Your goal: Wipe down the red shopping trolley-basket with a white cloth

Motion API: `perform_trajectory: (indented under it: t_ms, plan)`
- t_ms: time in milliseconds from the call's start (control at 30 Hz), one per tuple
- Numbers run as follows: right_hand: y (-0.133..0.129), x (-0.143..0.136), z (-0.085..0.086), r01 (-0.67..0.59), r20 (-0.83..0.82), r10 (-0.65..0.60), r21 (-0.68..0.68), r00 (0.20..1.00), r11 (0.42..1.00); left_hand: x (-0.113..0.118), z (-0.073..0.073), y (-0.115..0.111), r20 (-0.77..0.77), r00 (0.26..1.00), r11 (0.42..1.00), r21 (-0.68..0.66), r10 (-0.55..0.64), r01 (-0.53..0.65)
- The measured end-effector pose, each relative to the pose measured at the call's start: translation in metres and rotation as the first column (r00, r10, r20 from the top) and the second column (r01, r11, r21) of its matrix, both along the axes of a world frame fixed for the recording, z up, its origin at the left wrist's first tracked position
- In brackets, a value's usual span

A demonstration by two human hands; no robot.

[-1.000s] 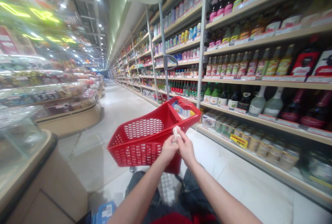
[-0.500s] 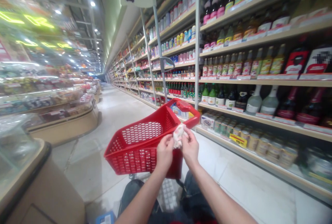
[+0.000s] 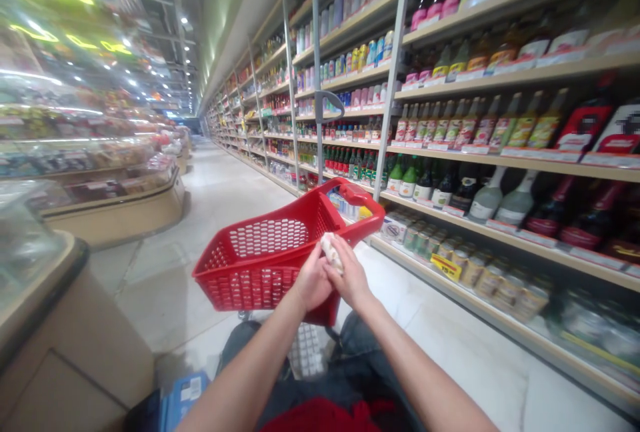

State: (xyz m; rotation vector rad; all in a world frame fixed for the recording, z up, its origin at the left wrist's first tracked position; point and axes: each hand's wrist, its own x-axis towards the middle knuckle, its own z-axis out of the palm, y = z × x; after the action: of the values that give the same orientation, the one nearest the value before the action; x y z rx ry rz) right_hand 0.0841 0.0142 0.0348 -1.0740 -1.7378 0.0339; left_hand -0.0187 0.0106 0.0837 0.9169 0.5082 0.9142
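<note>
The two hands meet in front of the body, over the near side of a red cart [image 3: 260, 261], with a small white wad [image 3: 330, 250] between them. The left hand [image 3: 313, 285] is curled against the wad from the left and below, its fingers partly hidden behind the other hand, so their exact grip is hard to tell. The right hand [image 3: 351, 277] lies against the wad from the right, fingers bent around it and pinching it, and the two hands touch. The wad's upper end sticks out above the fingertips, pale and crumpled. The cart's handle [image 3: 373, 209] rises just beyond the hands, and neither hand holds it. A grey pole [image 3: 317, 39] stands up behind the cart. Below the forearms are dark jeans [image 3: 243, 345] and a red garment [image 3: 320, 417], with a blue box [image 3: 184, 395] by the left forearm. To the right, shelves [image 3: 590, 169] carry rows of bottles [image 3: 467, 127]; cans [image 3: 493, 275] sit on the lowest level beside a yellow tag [image 3: 446, 267]. A rounded counter [image 3: 105, 325] fills the lower left, across the pale floor [image 3: 220, 199] from the shelves.
</note>
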Motion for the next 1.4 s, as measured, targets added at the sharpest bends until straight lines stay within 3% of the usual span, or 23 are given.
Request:
perform_trajectory:
  t_ms: [67, 133, 167, 200, 233, 267, 333, 367, 433, 533, 667, 767, 833, 933, 1000, 1067, 1133, 1167, 1200, 1267, 1333, 1400]
  plan:
    - [0.005, 0.014, 0.004, -0.017, 0.036, 0.015, 0.056, 0.999, 0.998, -0.004, 0.001, 0.004, -0.119, 0.992, 0.997, 0.070, 0.040, -0.032]
    - [0.013, 0.038, 0.016, 0.058, 0.027, -0.063, 0.151, 0.998, 0.987, -0.009, -0.003, 0.011, -0.315, 0.910, 0.946, 0.264, 0.270, -0.189]
    - [0.019, 0.053, 0.025, 0.162, -0.019, -0.162, 0.210, 0.987, 0.964, -0.013, -0.006, 0.016, -0.417, 0.800, 0.873, 0.416, 0.432, -0.255]
    - [0.026, 0.069, 0.034, 0.285, -0.074, -0.275, 0.243, 0.959, 0.927, -0.017, -0.011, 0.021, -0.499, 0.644, 0.779, 0.570, 0.580, -0.260]
    - [0.034, 0.085, 0.042, 0.376, -0.101, -0.363, 0.249, 0.926, 0.892, -0.023, -0.016, 0.026, -0.565, 0.465, 0.702, 0.683, 0.681, -0.199]
    - [0.043, 0.098, 0.048, 0.424, -0.090, -0.415, 0.242, 0.905, 0.873, -0.028, -0.022, 0.030, -0.614, 0.292, 0.661, 0.744, 0.733, -0.096]
    - [0.056, 0.113, 0.053, 0.415, 0.010, -0.428, 0.230, 0.904, 0.880, -0.039, -0.034, 0.035, -0.660, 0.027, 0.653, 0.749, 0.751, 0.113]
    - [0.060, 0.113, 0.050, 0.380, 0.073, -0.406, 0.233, 0.911, 0.895, -0.043, -0.039, 0.037, -0.660, -0.055, 0.657, 0.730, 0.749, 0.189]
    - [0.063, 0.100, 0.038, 0.308, 0.175, -0.357, 0.255, 0.917, 0.917, -0.048, -0.046, 0.039, -0.637, -0.133, 0.644, 0.707, 0.760, 0.292]
    - [0.058, 0.067, 0.017, 0.219, 0.285, -0.306, 0.300, 0.908, 0.929, -0.051, -0.047, 0.042, -0.634, -0.155, 0.642, 0.684, 0.758, 0.345]
    - [0.058, 0.061, 0.019, 0.160, 0.354, -0.272, 0.315, 0.895, 0.936, -0.053, -0.041, 0.047, -0.665, -0.158, 0.670, 0.650, 0.730, 0.359]
    - [0.064, 0.085, 0.034, 0.324, 0.209, -0.394, 0.302, 0.895, 0.896, -0.054, -0.040, 0.050, -0.665, -0.163, 0.671, 0.647, 0.729, 0.363]
    - [0.067, 0.092, 0.039, 0.371, 0.136, -0.421, 0.287, 0.897, 0.883, -0.055, -0.040, 0.051, -0.666, -0.156, 0.671, 0.652, 0.729, 0.354]
    - [0.063, 0.075, 0.032, 0.197, 0.177, -0.251, 0.276, 0.952, 0.941, -0.057, -0.040, 0.053, -0.677, -0.112, 0.671, 0.667, 0.727, 0.322]
    - [0.055, 0.050, 0.024, 0.062, 0.171, -0.105, 0.239, 0.980, 0.969, -0.055, -0.039, 0.052, -0.693, -0.044, 0.680, 0.690, 0.720, 0.247]
    - [0.044, 0.026, 0.021, 0.035, 0.001, -0.035, 0.171, 0.999, 0.985, -0.048, -0.037, 0.049, -0.679, 0.107, 0.677, 0.733, 0.726, 0.067]
    - [0.032, 0.010, 0.024, 0.044, -0.296, -0.032, 0.032, 0.955, 0.999, -0.034, -0.034, 0.042, -0.578, 0.366, 0.672, 0.707, 0.729, -0.222]
    - [0.027, 0.005, 0.027, 0.020, -0.437, -0.042, -0.056, 0.898, 0.998, -0.025, -0.032, 0.037, -0.480, 0.518, 0.690, 0.629, 0.708, -0.359]
    - [0.022, 0.001, 0.029, -0.023, -0.547, -0.054, -0.134, 0.835, 0.991, -0.015, -0.030, 0.031, -0.363, 0.666, 0.740, 0.497, 0.651, -0.453]
    - [0.015, -0.001, 0.031, -0.090, -0.651, -0.076, -0.219, 0.756, 0.972, 0.002, -0.025, 0.020, -0.143, 0.876, 0.877, 0.224, 0.461, -0.425]
    - [0.011, 0.000, 0.025, -0.049, -0.618, -0.092, -0.207, 0.781, 0.977, 0.014, -0.022, 0.010, -0.016, 0.938, 0.937, 0.054, 0.347, -0.346]
    - [0.011, 0.003, 0.013, 0.044, -0.508, -0.112, -0.143, 0.854, 0.989, 0.019, -0.021, 0.004, -0.022, 0.937, 0.936, -0.043, 0.350, -0.350]
